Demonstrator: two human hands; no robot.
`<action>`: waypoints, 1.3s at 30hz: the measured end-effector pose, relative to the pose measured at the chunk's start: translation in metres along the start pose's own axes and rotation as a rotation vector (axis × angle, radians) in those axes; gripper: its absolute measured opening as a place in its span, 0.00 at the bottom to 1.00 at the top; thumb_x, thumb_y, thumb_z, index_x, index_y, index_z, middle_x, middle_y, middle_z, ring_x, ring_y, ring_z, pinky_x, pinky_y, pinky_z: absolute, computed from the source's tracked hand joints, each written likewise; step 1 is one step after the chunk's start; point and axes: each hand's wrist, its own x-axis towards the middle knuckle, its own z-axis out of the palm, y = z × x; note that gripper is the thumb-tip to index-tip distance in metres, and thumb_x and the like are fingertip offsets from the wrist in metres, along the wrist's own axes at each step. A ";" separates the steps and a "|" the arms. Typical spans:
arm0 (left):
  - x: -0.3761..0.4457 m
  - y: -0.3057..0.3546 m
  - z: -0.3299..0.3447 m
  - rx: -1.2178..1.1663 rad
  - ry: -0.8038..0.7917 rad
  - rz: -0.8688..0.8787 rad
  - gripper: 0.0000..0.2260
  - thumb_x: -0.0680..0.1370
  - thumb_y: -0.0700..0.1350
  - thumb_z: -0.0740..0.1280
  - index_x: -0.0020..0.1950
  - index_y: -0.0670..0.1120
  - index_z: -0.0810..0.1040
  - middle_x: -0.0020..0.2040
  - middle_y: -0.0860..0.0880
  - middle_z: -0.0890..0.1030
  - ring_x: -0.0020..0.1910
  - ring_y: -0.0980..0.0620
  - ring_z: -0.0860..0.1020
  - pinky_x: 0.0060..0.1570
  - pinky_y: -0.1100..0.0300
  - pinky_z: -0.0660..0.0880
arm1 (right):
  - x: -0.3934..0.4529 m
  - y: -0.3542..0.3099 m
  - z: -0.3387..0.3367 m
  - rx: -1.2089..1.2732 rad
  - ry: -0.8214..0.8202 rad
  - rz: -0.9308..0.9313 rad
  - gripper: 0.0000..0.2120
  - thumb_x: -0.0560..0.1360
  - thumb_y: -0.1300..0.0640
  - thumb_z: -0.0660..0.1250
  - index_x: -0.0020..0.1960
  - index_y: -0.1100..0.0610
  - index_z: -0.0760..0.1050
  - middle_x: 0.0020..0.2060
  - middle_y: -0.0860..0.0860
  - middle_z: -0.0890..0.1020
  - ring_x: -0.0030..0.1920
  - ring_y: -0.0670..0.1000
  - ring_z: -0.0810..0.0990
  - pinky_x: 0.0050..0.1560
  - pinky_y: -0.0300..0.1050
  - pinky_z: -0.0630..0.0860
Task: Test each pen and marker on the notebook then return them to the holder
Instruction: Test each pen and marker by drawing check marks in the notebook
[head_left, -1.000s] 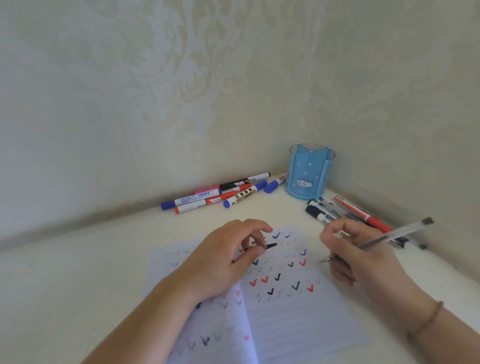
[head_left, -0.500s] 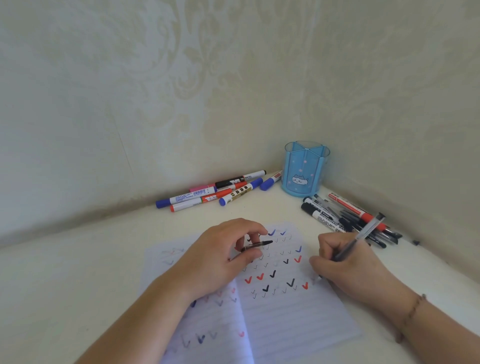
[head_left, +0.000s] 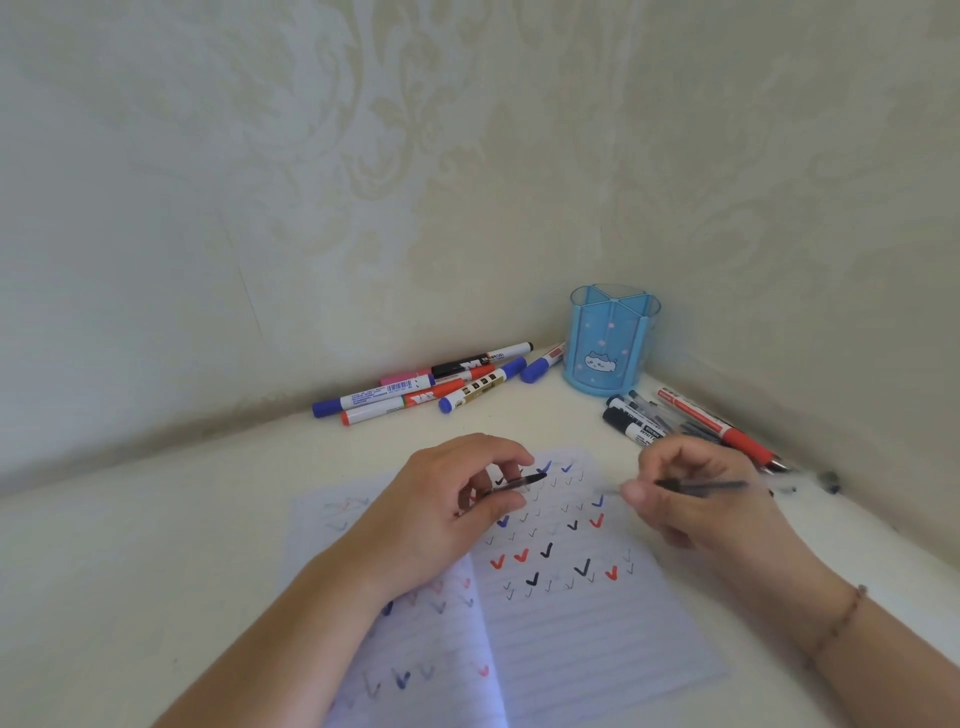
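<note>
We hold a clear pen (head_left: 696, 486) pinched in our right hand (head_left: 696, 499), blurred, its tip pointing toward the black cap (head_left: 522, 482) that our left hand (head_left: 447, 509) pinches over the notebook (head_left: 571, 613). The page already carries many red, blue and black ticks, so we judge the testing well along. Yet the blue holder (head_left: 613, 343) stands empty, with markers (head_left: 421, 389) lying left of it and more pens (head_left: 691, 421) to its right, so returning everything remains.
</note>
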 end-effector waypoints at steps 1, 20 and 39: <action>0.000 0.000 0.000 -0.008 0.004 -0.002 0.13 0.76 0.47 0.72 0.57 0.61 0.76 0.49 0.61 0.80 0.44 0.56 0.79 0.45 0.70 0.73 | -0.001 -0.003 0.001 0.047 -0.052 0.003 0.19 0.57 0.43 0.81 0.37 0.55 0.81 0.28 0.55 0.80 0.25 0.51 0.70 0.24 0.37 0.59; 0.002 0.008 0.003 -0.039 0.074 0.152 0.05 0.75 0.45 0.72 0.50 0.47 0.82 0.42 0.59 0.80 0.40 0.58 0.78 0.43 0.70 0.72 | -0.004 -0.004 0.014 0.170 -0.115 -0.021 0.09 0.63 0.60 0.79 0.35 0.56 0.79 0.35 0.67 0.83 0.19 0.54 0.72 0.22 0.31 0.66; 0.002 0.012 0.008 -0.093 0.068 0.143 0.06 0.75 0.46 0.71 0.51 0.48 0.85 0.42 0.57 0.83 0.40 0.59 0.79 0.41 0.71 0.73 | -0.004 0.002 0.022 0.127 -0.079 -0.074 0.07 0.61 0.59 0.79 0.37 0.59 0.83 0.35 0.62 0.85 0.21 0.53 0.72 0.23 0.35 0.70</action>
